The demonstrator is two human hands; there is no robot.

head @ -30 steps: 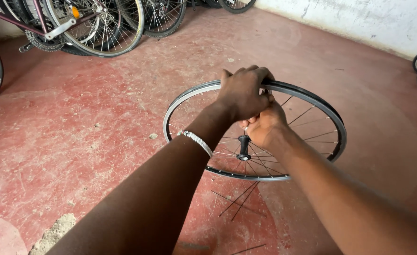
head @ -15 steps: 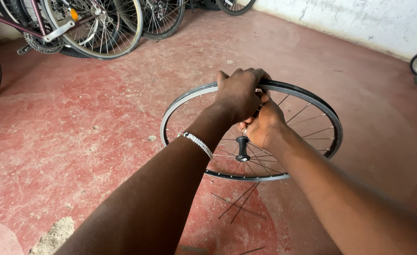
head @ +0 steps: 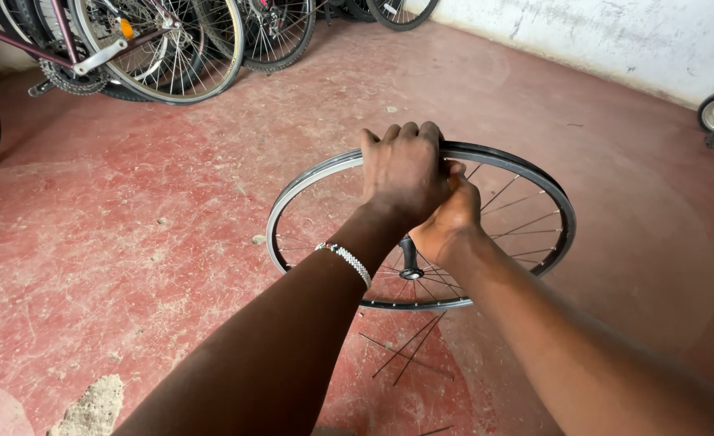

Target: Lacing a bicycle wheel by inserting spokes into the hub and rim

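Both hands, left (head: pixel 405 169) over right (head: pixel 452 214), grip the wheel rim (head: pixel 535 182); loose spokes (head: pixel 409 351) lie just below; bicycles (head: pixel 163 40) stand well apart.

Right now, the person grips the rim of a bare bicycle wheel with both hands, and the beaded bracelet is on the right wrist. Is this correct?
Not quite. In the head view the beaded bracelet is on the left wrist, not the right. The rest stands: the left hand and the right hand meet at the rim of the bare bicycle wheel.
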